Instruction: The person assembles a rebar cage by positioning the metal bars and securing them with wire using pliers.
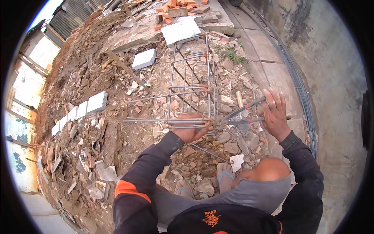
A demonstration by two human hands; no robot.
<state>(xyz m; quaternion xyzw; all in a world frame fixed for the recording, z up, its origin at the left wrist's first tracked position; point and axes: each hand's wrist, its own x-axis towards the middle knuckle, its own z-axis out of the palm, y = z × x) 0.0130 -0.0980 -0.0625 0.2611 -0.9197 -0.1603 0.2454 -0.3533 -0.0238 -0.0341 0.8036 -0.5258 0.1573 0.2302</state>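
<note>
My left hand (191,128) is closed around the near end of a steel rebar cage (189,91), where several rods meet. The cage stretches away from me over the rubble. Pincers (242,116) with red marks on their long handles have their jaws at the cage's near right corner. My right hand (275,115) is at the handle ends, which stand apart; its fingers look stretched over the upper handle, and its thumb side is partly hidden. A loose rod (210,153) lies on the ground below my left hand.
White blocks (144,59) lie left of the cage, with orange bricks (183,7) at the top. Long rods (298,85) run beside the wall (331,78) on the right. A trowel (243,126) lies beneath the pincers. Broken stones surround my feet.
</note>
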